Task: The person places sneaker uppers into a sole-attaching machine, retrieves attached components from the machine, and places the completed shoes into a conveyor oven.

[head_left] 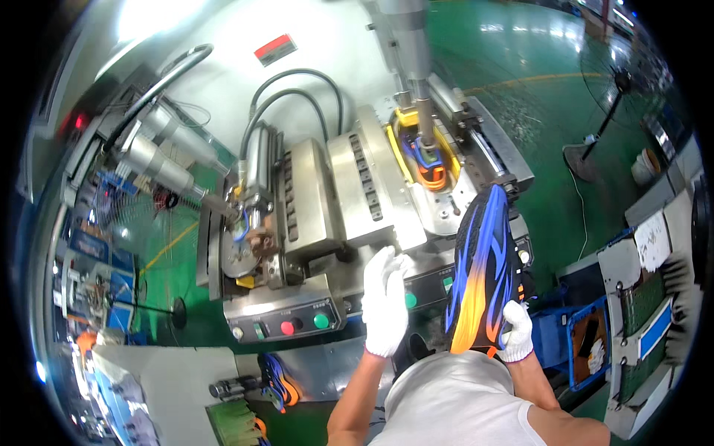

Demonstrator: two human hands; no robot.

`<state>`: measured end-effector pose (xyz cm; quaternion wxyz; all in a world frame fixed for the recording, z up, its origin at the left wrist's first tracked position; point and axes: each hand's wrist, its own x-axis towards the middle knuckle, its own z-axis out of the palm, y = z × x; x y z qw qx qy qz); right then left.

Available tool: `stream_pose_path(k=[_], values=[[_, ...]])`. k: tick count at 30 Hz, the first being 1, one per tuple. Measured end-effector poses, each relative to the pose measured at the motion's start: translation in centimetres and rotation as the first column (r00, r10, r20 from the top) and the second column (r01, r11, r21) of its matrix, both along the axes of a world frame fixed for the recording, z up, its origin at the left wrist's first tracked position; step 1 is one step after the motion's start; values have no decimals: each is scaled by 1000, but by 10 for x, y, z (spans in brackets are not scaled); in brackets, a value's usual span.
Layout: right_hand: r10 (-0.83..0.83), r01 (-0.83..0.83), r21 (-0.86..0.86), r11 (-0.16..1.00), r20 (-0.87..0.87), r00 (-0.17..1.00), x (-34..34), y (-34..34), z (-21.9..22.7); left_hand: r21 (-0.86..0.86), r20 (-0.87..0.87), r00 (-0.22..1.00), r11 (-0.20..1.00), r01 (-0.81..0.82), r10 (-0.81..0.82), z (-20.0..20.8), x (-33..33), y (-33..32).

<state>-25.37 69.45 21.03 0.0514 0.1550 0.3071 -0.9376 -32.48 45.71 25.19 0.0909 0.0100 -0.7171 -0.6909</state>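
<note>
Right hand (516, 334), white-gloved: grip clasped on near end of a blue-and-orange shoe (480, 271), held up before the right side of the machine (306, 197). Left hand (384, 305): grip released, raised beside a green button (410, 299). Second, similar trainer (430, 165) seated under the press rod (425, 111).

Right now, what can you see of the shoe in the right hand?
The shoe is long, streaked blue and black, turning orange toward its near end; the surface looks synthetic. It is held up lengthwise, far end pointing away from the person, in front of the machine's right side. The gloved right hand grips it near the orange end; the left hand is off it. Contact with the machine is unclear.
</note>
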Motion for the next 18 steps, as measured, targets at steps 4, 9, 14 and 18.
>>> stream_pose_path(k=[4,9,14,18], values=[[12,-14,38,999,33,999,6,21,-4,-124,-72,997,992,9,-18,-3,-79,34],[-61,34,206,978,125,990,19,55,-5,-410,148,987,912,-2,68,-19,-198,89],[-126,33,316,948,279,952,49,80,-10,-361,307,946,932,16,103,-56,-290,121],[-226,70,375,924,389,893,82,82,-26,-766,292,864,641,-46,410,-109,-349,125]])
